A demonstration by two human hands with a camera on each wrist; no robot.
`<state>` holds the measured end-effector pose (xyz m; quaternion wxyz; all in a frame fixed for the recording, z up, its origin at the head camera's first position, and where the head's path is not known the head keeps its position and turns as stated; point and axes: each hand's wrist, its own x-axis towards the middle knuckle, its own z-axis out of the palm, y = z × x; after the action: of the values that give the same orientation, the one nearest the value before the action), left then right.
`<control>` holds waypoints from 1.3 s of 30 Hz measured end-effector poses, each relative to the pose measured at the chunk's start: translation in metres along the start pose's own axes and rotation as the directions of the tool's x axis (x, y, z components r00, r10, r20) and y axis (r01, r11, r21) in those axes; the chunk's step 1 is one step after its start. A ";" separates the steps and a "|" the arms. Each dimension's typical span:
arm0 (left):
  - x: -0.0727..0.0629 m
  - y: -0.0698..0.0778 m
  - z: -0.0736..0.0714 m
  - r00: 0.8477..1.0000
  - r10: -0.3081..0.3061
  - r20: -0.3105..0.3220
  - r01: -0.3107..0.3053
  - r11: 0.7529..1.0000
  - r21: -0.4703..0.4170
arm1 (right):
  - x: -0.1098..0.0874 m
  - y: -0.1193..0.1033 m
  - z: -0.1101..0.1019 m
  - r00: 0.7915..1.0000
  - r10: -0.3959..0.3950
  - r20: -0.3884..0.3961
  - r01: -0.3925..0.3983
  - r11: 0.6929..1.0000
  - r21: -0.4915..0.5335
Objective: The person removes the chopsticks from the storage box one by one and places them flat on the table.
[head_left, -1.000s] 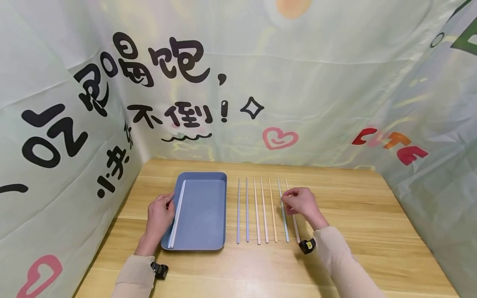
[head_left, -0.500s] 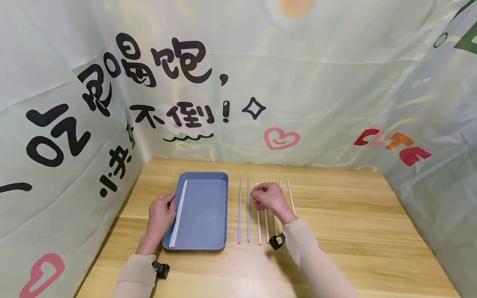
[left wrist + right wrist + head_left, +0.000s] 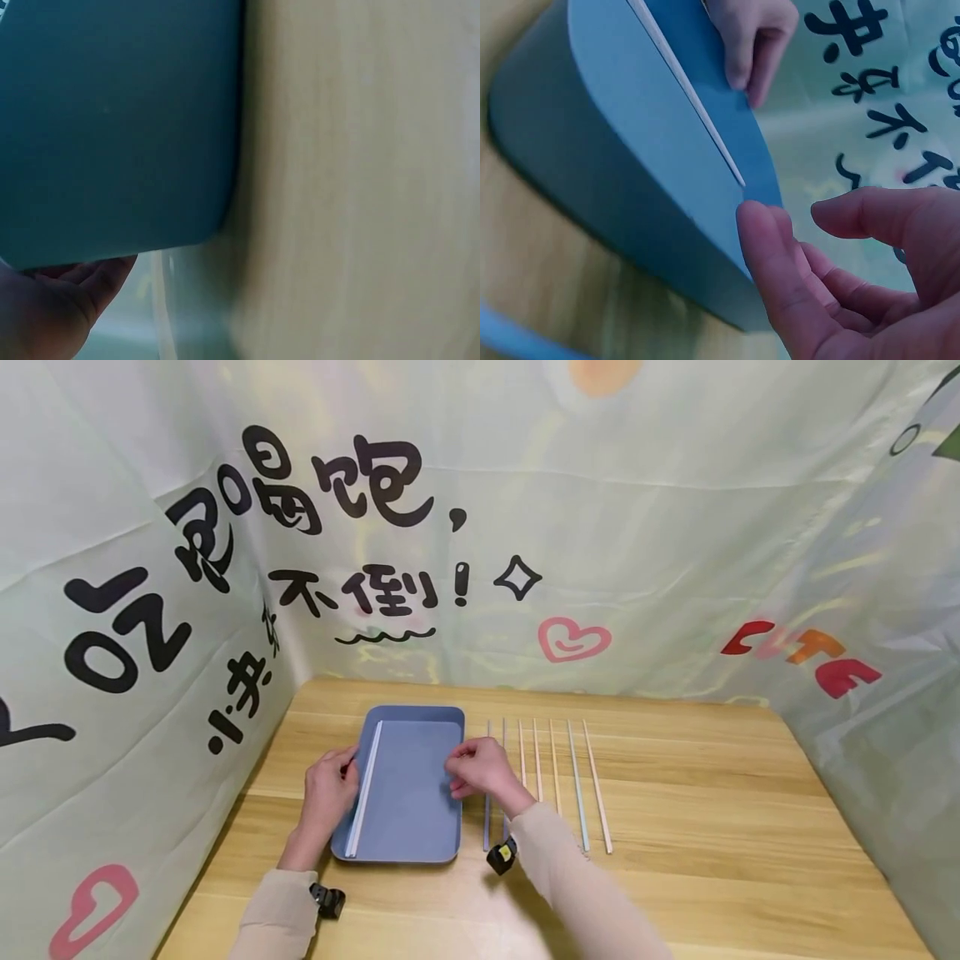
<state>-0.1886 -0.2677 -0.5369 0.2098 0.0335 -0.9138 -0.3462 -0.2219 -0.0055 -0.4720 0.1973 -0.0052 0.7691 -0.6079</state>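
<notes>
My left hand (image 3: pixel 328 789) grips the left rim of a blue-grey rectangular tray (image 3: pixel 420 793). The left wrist view shows the fingers at the near corner of the tray's outer side (image 3: pixel 120 142). White chopsticks (image 3: pixel 364 789) lie lengthwise along the tray's left side, close together. Over the tray's right rim hovers my right hand (image 3: pixel 483 770). In the right wrist view its thumb and index finger (image 3: pixel 769 270) stand apart, with nothing between them. Beneath that wrist, lilac chopsticks (image 3: pixel 487 822) on the table are partly hidden.
Right of the tray, several chopsticks lie in a spaced row: pink ones, a yellow one (image 3: pixel 555 760), a light blue one (image 3: pixel 579 785) and a pale pink one (image 3: pixel 598 785) at the far right. Printed cloth (image 3: pixel 645 552) hangs around the wooden table (image 3: pixel 712 802).
My right hand has moved left from the right end of the chopstick row, across the row, to the tray's right rim. The left hand stays at the tray. The row looks unchanged.
</notes>
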 end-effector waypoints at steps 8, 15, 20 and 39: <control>0.000 0.001 -0.001 0.999 -0.024 0.029 0.024 1.000 -0.010 | 0.004 0.003 0.035 0.999 0.009 0.041 -0.009 1.000 0.000; 0.000 -0.001 -0.001 1.000 -0.015 0.027 0.016 1.000 -0.014 | 0.001 0.007 0.061 0.998 0.002 0.065 0.000 0.999 -0.035; 0.001 -0.002 -0.001 1.000 -0.010 0.025 0.010 1.000 -0.021 | 0.001 0.007 0.071 0.998 0.005 0.067 -0.003 0.999 -0.038; 0.002 -0.003 0.000 0.999 -0.029 0.029 0.030 1.000 -0.010 | 0.008 0.010 0.105 0.999 -0.002 0.051 0.010 0.987 -0.160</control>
<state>-0.1905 -0.2706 -0.5384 0.1916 0.0408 -0.9142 -0.3547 -0.1947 -0.1035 -0.5028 0.2140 -0.0389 0.8101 -0.5444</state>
